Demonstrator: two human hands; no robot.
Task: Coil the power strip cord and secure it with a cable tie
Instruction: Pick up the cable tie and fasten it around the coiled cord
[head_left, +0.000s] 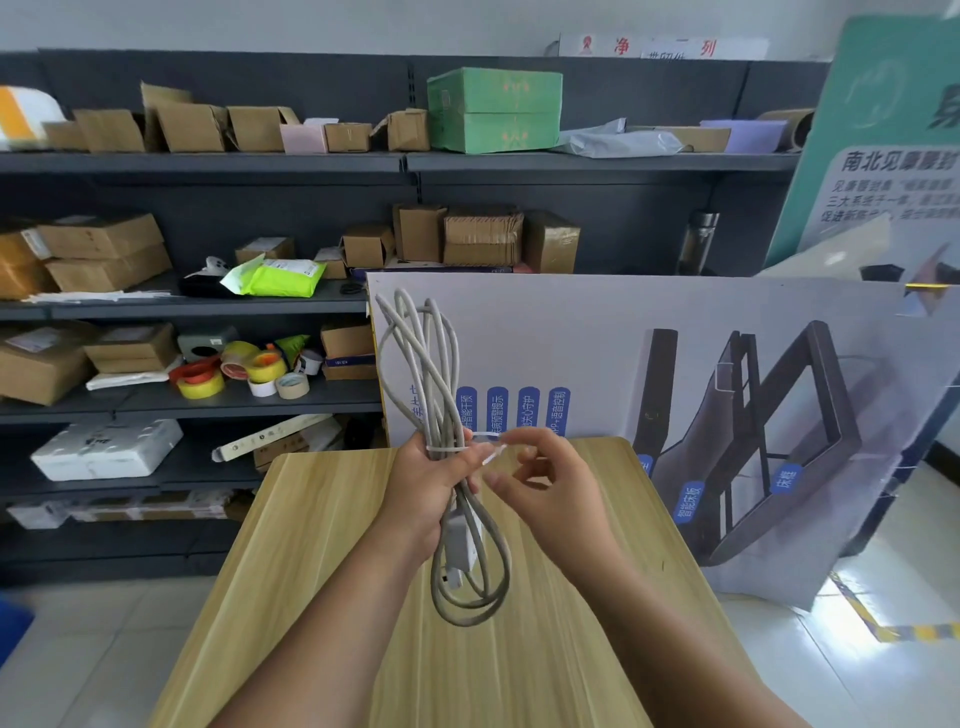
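Coiled cord (441, 374) clenched upright in left hand (423, 483) above tabletop (322, 545), keeping loops together; cable tie (480, 441) (already around bundle) pinched by right hand (540, 483), probably for tightening.

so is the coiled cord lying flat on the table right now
No, the left hand holds the coiled cord upright above the table, while the right hand pinches the cable tie around it.

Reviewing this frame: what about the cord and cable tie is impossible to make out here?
- Head view: whether the cable tie is locked; too thin, blurred, partly behind the right hand fingers.
- Power strip sockets: hidden by cord loops and the left hand.
- Plug: not identifiable.
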